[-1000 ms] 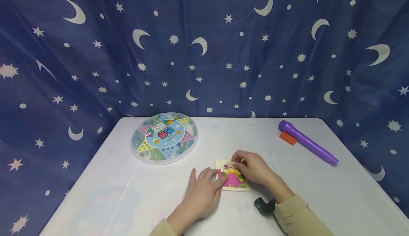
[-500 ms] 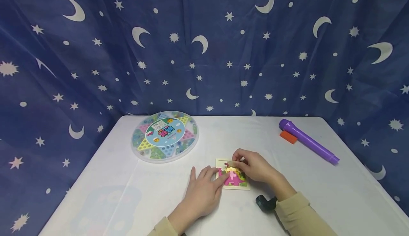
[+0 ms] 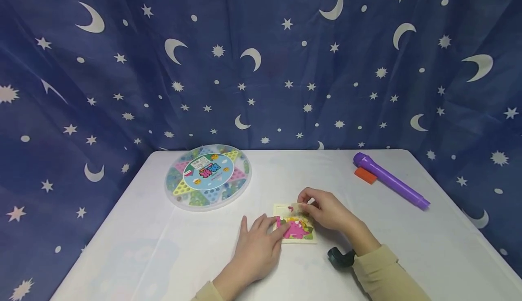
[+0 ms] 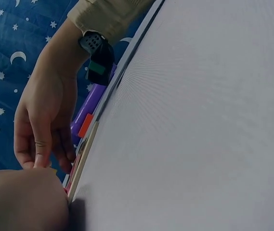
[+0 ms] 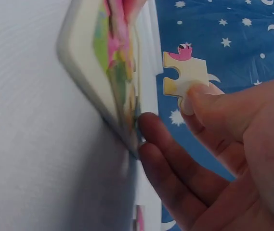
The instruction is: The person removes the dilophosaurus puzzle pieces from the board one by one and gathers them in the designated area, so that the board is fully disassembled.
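Note:
A small framed puzzle (image 3: 295, 235) with a pink dinosaur picture lies on the white table. My left hand (image 3: 258, 249) rests at its left side, fingers spread, with fingertips on the frame and the pieces. Above the puzzle's upper right part, my right hand (image 3: 326, 210) pinches a cream puzzle piece (image 5: 192, 72) with a bit of pink on it between thumb and forefinger. In the right wrist view the piece is raised off the puzzle, and two other fingertips of that hand touch the frame's edge. The left wrist view shows the left hand (image 4: 23, 199) only as a blurred part.
A round game board (image 3: 210, 178) under a clear cover lies at the back left. At the back right are a purple microphone-shaped toy (image 3: 391, 181) and an orange block (image 3: 365, 175) against it. A dark device (image 3: 340, 258) is at the right wrist.
The right hand has lifted slightly, and the piece it pinches shows more plainly above the puzzle. The left hand stays on the puzzle. The head view has shifted a little.

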Tool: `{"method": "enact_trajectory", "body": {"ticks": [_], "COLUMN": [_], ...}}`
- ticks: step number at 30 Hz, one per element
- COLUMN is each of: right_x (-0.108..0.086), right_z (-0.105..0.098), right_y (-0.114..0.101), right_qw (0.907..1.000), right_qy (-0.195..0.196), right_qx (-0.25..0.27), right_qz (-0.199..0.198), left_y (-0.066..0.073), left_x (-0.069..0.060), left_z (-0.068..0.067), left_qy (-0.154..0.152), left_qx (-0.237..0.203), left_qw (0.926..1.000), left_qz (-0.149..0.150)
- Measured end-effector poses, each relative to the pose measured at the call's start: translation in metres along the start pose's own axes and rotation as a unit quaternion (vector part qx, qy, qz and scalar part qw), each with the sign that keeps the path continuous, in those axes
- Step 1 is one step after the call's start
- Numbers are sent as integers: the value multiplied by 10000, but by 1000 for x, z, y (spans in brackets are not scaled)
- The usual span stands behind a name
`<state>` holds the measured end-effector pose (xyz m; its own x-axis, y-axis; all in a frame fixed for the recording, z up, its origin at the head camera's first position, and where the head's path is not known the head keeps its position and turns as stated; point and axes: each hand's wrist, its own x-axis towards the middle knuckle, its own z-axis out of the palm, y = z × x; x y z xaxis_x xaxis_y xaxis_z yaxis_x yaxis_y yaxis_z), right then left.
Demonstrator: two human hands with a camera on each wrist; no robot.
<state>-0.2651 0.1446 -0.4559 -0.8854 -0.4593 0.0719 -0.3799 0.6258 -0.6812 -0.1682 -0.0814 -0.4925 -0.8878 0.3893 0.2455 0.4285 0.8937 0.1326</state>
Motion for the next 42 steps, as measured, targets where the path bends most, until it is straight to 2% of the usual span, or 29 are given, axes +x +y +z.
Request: {"method": "enact_trajectory", "body": {"ticks": [5,10,16,22,29,34,42], "right_x": [0,-1,-4,-7,-16,-26,-39], "right_z": [1,-5,-20,-34,-58,-71,-84], "right_y": [0,2,6,15,38,54,71], "right_qw": [9997,9983,9969,9965,9929,9906,9863], "right_qy": [167,346,199,126,416,444,230], "right_qx": [58,216,592,531,203,57,31], "right_qz": [183,415,475,637,1095,1292,1633], "left_y": [-3,-5,-6,-6,-6,-5,-5], "left_x": [-3,-5,-4,-3,-3,-3,-4], "left_z": [5,4,3,4,7,8,8], "left_qy": [337,549,727,726,698,734,688], "left_qx": [-157,-332,-488,-594,-536,-631,-740], "left_qw": [9993,9979,9962,9956,9961,9953,9949], "left_qz": [8,-17,-12,-26,49,9,-53]}}
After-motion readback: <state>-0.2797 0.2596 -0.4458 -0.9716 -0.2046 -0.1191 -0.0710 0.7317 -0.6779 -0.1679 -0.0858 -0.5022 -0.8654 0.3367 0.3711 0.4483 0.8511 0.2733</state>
